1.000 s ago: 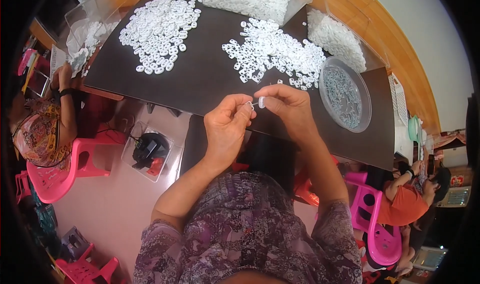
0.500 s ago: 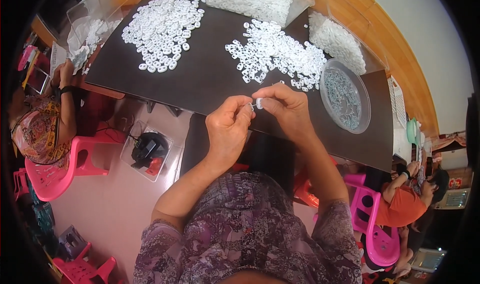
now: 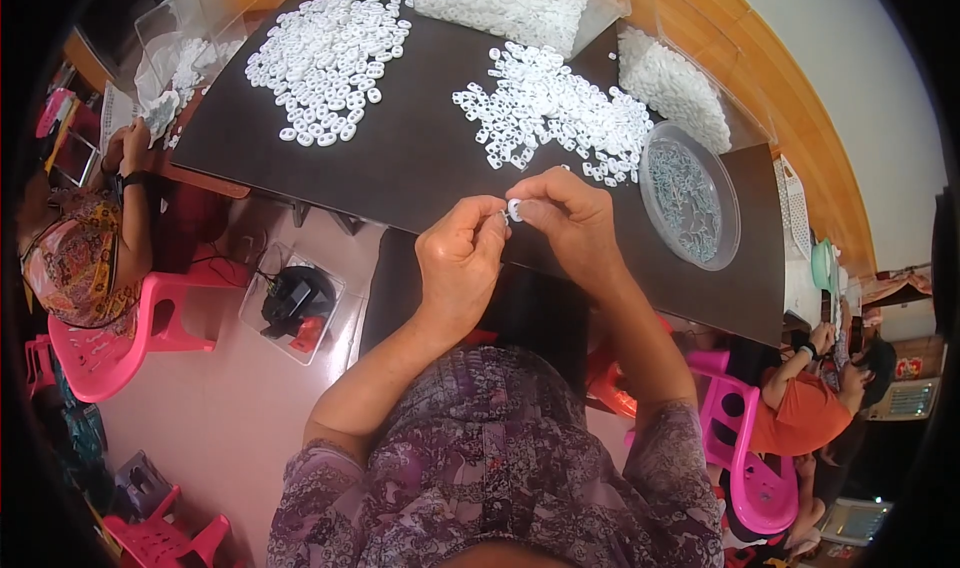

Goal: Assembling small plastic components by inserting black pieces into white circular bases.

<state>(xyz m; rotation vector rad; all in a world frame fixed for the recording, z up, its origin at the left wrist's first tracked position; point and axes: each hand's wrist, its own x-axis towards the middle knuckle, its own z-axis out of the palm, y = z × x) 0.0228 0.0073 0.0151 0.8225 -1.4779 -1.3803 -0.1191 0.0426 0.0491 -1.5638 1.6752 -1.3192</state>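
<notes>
Over the table's near edge (image 3: 440, 230), both hands' fingers (image 3: 492, 230) closed on a small white ring (image 3: 514, 209) (bare tabletop behind).

The left hand (image 3: 462, 258) and right hand (image 3: 570, 223) have drifted slightly upward in the centre of the frame, the small white ring (image 3: 514, 209) pinched between them now nearer the counter's (image 3: 420, 158) front edge.

Light was bright, even and soft, with faint shadows. The counter (image 3: 420, 158) edges bowed strongly toward the black fisheye rim; the centre stayed sharp.
</notes>
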